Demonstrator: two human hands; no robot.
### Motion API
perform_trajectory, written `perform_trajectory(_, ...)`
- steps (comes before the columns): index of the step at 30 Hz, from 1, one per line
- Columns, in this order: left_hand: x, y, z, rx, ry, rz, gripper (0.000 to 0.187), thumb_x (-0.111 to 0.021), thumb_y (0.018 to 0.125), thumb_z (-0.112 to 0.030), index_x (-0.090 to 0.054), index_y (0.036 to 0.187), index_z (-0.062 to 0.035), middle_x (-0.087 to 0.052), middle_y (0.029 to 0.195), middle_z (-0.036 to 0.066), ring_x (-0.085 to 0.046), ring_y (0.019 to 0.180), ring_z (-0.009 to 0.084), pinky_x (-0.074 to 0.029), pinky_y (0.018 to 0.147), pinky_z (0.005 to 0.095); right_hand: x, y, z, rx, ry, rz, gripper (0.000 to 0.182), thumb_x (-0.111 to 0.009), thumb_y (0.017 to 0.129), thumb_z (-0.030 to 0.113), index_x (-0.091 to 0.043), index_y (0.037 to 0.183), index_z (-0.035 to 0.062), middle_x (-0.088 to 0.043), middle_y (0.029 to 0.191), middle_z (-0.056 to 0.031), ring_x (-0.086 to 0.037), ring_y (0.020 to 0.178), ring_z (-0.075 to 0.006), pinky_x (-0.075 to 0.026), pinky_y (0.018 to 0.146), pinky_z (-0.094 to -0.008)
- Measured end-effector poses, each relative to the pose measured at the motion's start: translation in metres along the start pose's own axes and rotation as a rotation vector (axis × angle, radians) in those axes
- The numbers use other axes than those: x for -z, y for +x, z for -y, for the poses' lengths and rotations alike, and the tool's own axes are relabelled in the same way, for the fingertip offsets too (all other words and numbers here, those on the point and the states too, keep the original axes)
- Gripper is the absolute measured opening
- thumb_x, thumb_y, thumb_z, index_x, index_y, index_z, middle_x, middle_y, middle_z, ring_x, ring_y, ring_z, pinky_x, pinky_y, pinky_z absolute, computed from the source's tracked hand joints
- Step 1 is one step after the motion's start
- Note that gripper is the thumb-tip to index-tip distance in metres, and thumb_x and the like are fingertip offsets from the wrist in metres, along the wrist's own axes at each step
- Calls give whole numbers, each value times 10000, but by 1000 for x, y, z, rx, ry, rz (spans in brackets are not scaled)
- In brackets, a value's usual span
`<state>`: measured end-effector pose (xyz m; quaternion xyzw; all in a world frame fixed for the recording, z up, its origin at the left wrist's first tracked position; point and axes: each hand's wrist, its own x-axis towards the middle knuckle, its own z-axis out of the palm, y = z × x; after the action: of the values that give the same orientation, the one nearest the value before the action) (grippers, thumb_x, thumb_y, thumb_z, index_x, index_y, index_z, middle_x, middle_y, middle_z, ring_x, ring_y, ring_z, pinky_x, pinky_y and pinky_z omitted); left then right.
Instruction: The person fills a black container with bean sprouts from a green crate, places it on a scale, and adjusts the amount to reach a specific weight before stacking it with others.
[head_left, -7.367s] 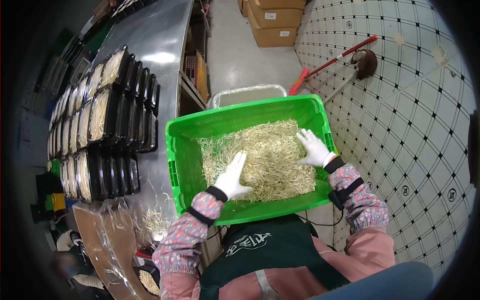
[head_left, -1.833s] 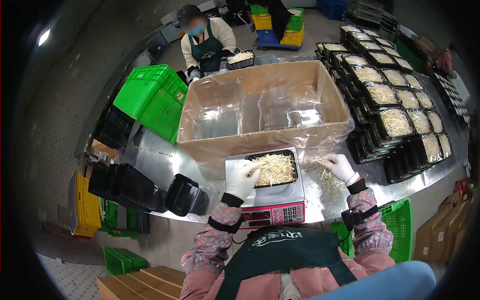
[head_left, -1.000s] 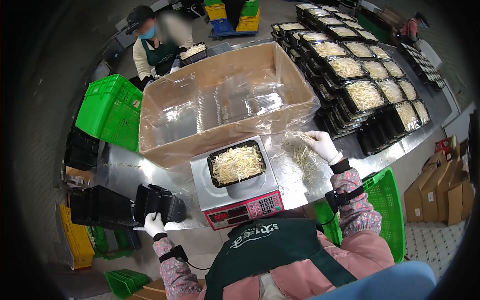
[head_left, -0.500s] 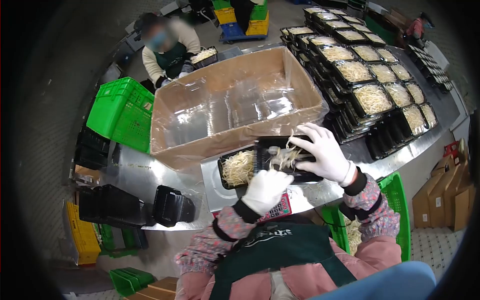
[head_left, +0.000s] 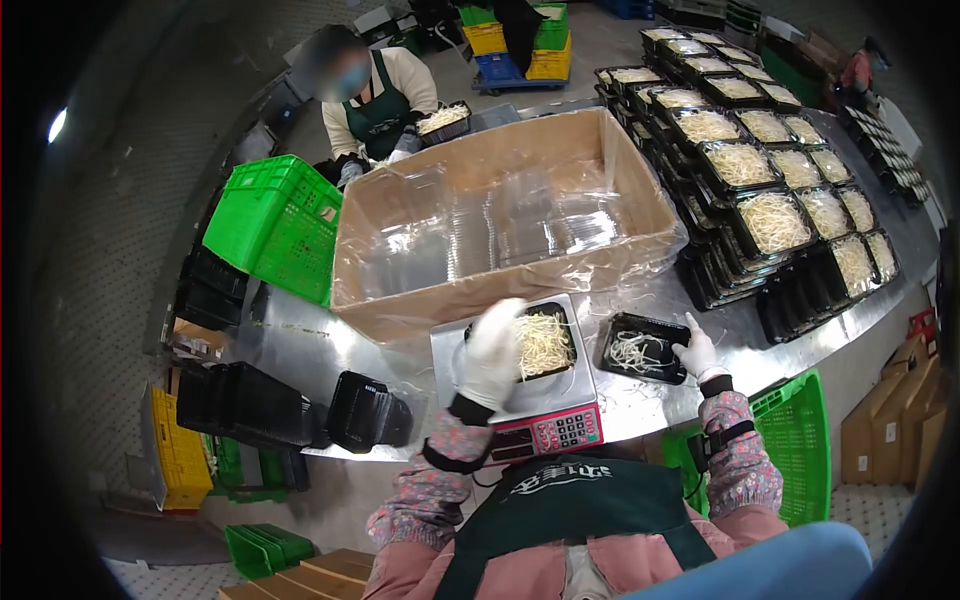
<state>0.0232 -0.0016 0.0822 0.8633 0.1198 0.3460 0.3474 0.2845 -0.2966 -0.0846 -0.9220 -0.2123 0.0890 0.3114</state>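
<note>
My gloved left hand [head_left: 490, 355] covers the left side of a black plastic tray heaped with bean sprouts [head_left: 545, 345]. Its fingers are smeared by motion, and I cannot tell whether they grip the rim. That tray rests on the metal plate of a scale [head_left: 447, 352] with a red keypad panel [head_left: 565, 432]. To the right of the scale, a second black tray [head_left: 625, 372] lies on the steel table, with a small clump of sprouts inside. My gloved right hand [head_left: 700, 353] has its fingers and thumb around that tray's right end.
A large cardboard box [head_left: 400, 312] of clear plastic lids stands behind the scale. Filled sprout trays [head_left: 775, 222] are stacked at right. Empty black trays [head_left: 365, 410] and a green crate [head_left: 275, 225] are at left. Another green crate [head_left: 800, 440] stands below the table edge. A co-worker [head_left: 380, 105] works across the table.
The second tray, tilted over the scale before, now lies on the table to the right, my right hand at its end. My left hand has moved up to the filled tray's left side.
</note>
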Motion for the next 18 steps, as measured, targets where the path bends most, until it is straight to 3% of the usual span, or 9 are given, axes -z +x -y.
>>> perform_trajectory(2, 25, -14, 53, 278, -79, -119, 361, -430, 989, -111, -542, 1303, 29, -572, 1310, 182, -526, 1242, 278, -384, 1073, 354, 13, -6, 45, 122, -164, -129, 678, -750, 768, 202, -493, 1376, 46, -549, 1317, -244, -535, 1199, -378, -415, 1035, -423)
perform_trajectory(5, 27, -36, 84, 358, -290, -90, 441, -371, 1034, -155, -401, 1430, 36, -508, 1403, 181, -471, 1317, 265, -332, 1114, 349, 26, 5, 142, 542, 15, -240, 759, -787, 741, 280, -465, 1365, -7, -531, 1335, -239, -505, 1240, -382, -407, 1044, -441)
perform_trajectory(7, 14, -37, 78, 308, -253, -49, 461, -349, 1041, -163, -351, 1453, 43, -489, 1425, 184, -448, 1342, 260, -313, 1127, 345, 20, -8, 221, 780, 197, -75, 772, -783, 736, 315, -461, 1349, -27, -537, 1321, -232, -500, 1246, -376, -398, 1052, -439)
perform_trajectory(9, -2, -37, 76, 265, -145, 12, 509, -412, 1012, -162, -315, 1473, 30, -474, 1430, 201, -445, 1340, 300, -328, 1120, 362, -14, -31, 270, 970, 92, -30, 778, -774, 725, 365, -480, 1335, -19, -547, 1304, -229, -512, 1233, -366, -407, 1035, -438)
perform_trajectory(11, -4, -28, 46, 427, 170, 217, 549, -490, 963, -160, -343, 1465, 8, -484, 1404, 216, -460, 1306, 355, -355, 1098, 392, -45, -43, 284, 1034, -121, 145, 774, -761, 710, 389, -494, 1315, -12, -551, 1297, -227, -525, 1216, -346, -412, 1015, -448)
perform_trajectory(12, -15, -43, 72, 136, 266, 115, 553, -546, 921, -173, -409, 1434, -20, -503, 1381, 205, -465, 1283, 374, -366, 1078, 428, -53, -40, 283, 1022, -138, 154, 756, -782, 660, 313, -490, 1272, -22, -572, 1202, -187, -587, 1061, -336, -482, 880, -448)
perform_trajectory(13, -15, -44, 76, 134, 261, 113, 553, -546, 921, -173, -409, 1434, -20, -503, 1381, 205, -465, 1283, 374, -366, 1078, 428, -55, -36, 279, 1022, -144, 153, 756, -782, 660, 313, -490, 1272, -22, -572, 1202, -187, -587, 1061, -336, -482, 880, -448)
perform_trajectory(15, -16, -46, 82, -12, 413, 211, 518, -557, 917, -201, -465, 1400, -37, -512, 1385, 178, -457, 1298, 352, -362, 1070, 443, -48, -23, 262, 964, -266, 256, 583, -768, 658, 258, -571, 1133, -17, -629, 1028, -166, -626, 934, -310, -519, 780, -426)
perform_trajectory(18, -16, -43, 71, 0, 492, 278, 498, -556, 921, -220, -487, 1380, -42, -496, 1407, 160, -438, 1315, 345, -364, 1059, 444, -51, -14, 242, 1011, -315, 238, 234, -662, 719, 139, -635, 905, -1, -655, 807, -157, -660, 802, -319, -540, 673, -422)
